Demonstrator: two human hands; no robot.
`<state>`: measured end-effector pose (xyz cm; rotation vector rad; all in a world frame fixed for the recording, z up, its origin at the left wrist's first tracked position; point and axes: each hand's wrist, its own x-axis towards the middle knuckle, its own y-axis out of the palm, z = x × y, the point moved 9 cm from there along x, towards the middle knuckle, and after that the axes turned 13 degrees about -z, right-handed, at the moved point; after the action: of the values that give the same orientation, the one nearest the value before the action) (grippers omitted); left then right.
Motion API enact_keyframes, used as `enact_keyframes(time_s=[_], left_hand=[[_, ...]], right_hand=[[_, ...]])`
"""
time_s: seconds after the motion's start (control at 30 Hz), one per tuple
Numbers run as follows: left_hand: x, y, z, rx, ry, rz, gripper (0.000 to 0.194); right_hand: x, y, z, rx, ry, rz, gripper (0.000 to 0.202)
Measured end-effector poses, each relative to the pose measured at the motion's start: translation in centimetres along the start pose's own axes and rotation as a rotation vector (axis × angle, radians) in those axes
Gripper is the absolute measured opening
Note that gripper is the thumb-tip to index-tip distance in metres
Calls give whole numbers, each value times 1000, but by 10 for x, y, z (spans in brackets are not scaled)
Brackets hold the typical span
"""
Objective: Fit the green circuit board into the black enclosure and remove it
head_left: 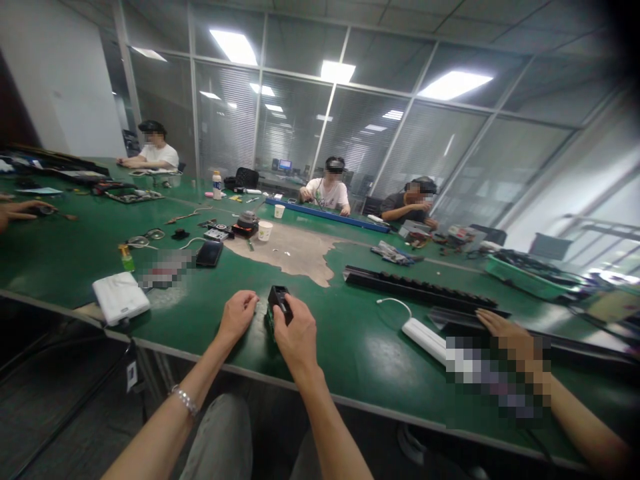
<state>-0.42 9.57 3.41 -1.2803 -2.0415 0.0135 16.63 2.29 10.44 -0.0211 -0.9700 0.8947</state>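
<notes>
My right hand [295, 330] grips a small black box-shaped part [278, 297], held upright just over the near part of the green table [370, 347]. Some green, like a circuit board, shows along that part's left side. To the left of it, my left hand [237, 317] is closed with thumb and fingertips drawn together. Whether anything sits in that pinch is too small to make out. A gap separates the left hand from the black part.
A white power bank-like box [121, 297] and a black phone [209, 253] lie to the left. Paper cups [265, 231] stand ahead. Long black strips [420, 287] and a white power strip [425, 339] lie right, beside another person's hand [507, 333]. Several people sit around the table.
</notes>
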Motion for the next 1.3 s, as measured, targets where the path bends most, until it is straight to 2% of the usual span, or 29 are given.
enact_keyframes(time_s=[0.47, 0.63, 0.87, 1.03, 1.13, 1.3], left_hand=[[-1, -3, -1, -16, 6, -3, 25], [-1, -2, -1, -14, 11, 6, 24], [0, 0, -1, -7, -3, 6, 24], [0, 1, -1, -8, 4, 3, 24], [0, 2, -2, -3, 10, 7, 24], [0, 2, -2, 1, 11, 12, 24]], right_hand=[[-35, 15, -8, -75, -30, 72, 43], [-47, 15, -13, -73, -92, 104, 50], [-30, 6, -17, -48, -50, 75, 52], [-33, 18, -14, -67, -59, 142, 49], [-30, 18, -11, -40, -49, 116, 41], [-2, 4, 1, 13, -36, 42, 37]])
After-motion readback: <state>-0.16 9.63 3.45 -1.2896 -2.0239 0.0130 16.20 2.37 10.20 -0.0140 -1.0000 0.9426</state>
